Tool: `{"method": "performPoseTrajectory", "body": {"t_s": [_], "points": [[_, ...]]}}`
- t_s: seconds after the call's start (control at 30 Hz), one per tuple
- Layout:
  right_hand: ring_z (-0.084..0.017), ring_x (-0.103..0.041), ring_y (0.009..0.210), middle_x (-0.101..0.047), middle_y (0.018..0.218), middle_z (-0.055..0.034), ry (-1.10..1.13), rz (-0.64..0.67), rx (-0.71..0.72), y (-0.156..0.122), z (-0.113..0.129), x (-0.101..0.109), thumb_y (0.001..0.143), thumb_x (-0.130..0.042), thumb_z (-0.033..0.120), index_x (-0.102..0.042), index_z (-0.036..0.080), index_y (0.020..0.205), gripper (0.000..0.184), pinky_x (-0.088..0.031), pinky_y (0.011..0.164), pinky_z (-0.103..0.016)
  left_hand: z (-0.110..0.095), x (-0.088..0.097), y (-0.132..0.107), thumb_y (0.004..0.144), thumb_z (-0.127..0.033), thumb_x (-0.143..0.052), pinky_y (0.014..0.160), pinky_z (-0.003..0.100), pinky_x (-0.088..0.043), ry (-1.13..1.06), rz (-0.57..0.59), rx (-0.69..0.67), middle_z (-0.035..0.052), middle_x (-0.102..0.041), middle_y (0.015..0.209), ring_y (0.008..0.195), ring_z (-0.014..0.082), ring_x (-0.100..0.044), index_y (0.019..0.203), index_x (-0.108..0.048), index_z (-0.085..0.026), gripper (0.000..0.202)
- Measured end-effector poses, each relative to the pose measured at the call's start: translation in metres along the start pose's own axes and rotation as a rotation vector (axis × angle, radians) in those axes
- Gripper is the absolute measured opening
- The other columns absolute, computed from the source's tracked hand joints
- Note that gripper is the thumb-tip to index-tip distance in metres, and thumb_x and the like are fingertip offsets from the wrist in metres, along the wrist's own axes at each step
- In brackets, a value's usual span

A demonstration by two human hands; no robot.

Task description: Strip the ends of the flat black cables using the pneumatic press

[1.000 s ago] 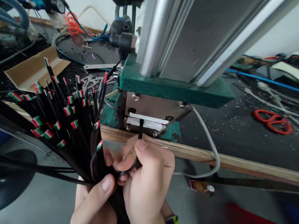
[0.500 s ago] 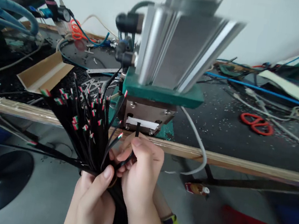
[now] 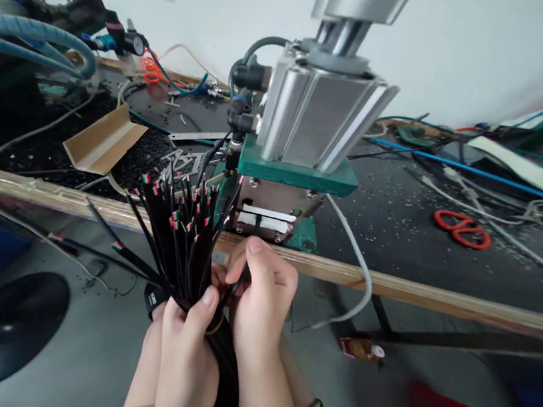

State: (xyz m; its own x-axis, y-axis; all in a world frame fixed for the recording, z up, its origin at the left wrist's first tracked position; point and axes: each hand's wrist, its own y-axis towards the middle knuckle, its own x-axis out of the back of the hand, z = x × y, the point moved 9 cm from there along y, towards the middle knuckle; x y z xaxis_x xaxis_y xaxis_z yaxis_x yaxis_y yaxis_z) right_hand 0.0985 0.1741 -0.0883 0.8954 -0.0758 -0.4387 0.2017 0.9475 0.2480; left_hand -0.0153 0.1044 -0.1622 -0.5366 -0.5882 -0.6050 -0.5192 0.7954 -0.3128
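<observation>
My left hand (image 3: 193, 347) is closed around a thick bundle of black cables (image 3: 190, 239), tied by a yellowish band (image 3: 214, 325). Their cut ends fan out upward, showing red, white and green wire tips. Close beside it, my right hand (image 3: 262, 290) pinches one black cable (image 3: 239, 283) between thumb and fingers. Just above those fingertips, a short black piece (image 3: 258, 220) crosses the lower white strip on the front of a pneumatic press (image 3: 308, 118). My fingers hide whether it joins the pinched cable.
The press stands at the front edge of the bench (image 3: 391, 288). Red-handled scissors (image 3: 462, 229) lie right of it, near a grey cable (image 3: 354, 242). Leftward are a cardboard piece (image 3: 103, 139) and scattered black scraps. A round stool (image 3: 5, 331) and a bottle (image 3: 362, 349) are below.
The view has shifted, showing more of the press top, with rods visible beneath its upper block. Two white strips now show instead of one. Both hands keep their grips; the cable ends have swayed slightly.
</observation>
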Motion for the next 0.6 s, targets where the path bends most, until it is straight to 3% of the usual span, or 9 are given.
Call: {"method": "performPoseTrajectory", "body": {"t_s": [0.17, 0.37, 0.6], "points": [[-0.013, -0.047, 0.049, -0.05, 0.056, 0.0024, 0.043, 0.075, 0.134, 0.001, 0.004, -0.001, 0.112, -0.071, 0.04, -0.052, 0.022, 0.053, 0.064, -0.032, 0.05, -0.03, 0.0, -0.005, 0.002, 0.062, -0.053, -0.112, 0.075, 0.025, -0.069, 0.023, 0.039, -0.039, 0.0053, -0.084, 0.084, 0.079, 0.0226, -0.083, 0.082, -0.089, -0.02, 0.044], [-0.013, -0.044, 0.048, -0.05, 0.054, 0.0015, 0.011, 0.165, 0.278, -0.006, 0.016, -0.002, 0.117, -0.066, 0.046, -0.043, 0.023, 0.054, 0.07, -0.032, 0.049, -0.031, 0.011, 0.009, 0.0, 0.057, -0.053, -0.112, 0.07, 0.025, -0.067, 0.007, -0.002, 0.016, 0.0016, -0.076, 0.078, 0.072, 0.0196, -0.075, 0.079, -0.082, -0.021, 0.049], [-0.016, -0.051, 0.051, -0.056, 0.055, -0.0007, 0.006, 0.254, 0.186, -0.012, 0.011, -0.002, 0.118, -0.066, 0.05, -0.05, 0.025, 0.052, 0.072, -0.04, 0.054, -0.033, 0.009, 0.01, -0.001, 0.076, -0.058, -0.101, 0.077, 0.035, -0.066, 0.137, 0.089, -0.011, 0.0027, -0.071, 0.081, 0.077, 0.0231, -0.071, 0.082, -0.074, -0.022, 0.046]]}}
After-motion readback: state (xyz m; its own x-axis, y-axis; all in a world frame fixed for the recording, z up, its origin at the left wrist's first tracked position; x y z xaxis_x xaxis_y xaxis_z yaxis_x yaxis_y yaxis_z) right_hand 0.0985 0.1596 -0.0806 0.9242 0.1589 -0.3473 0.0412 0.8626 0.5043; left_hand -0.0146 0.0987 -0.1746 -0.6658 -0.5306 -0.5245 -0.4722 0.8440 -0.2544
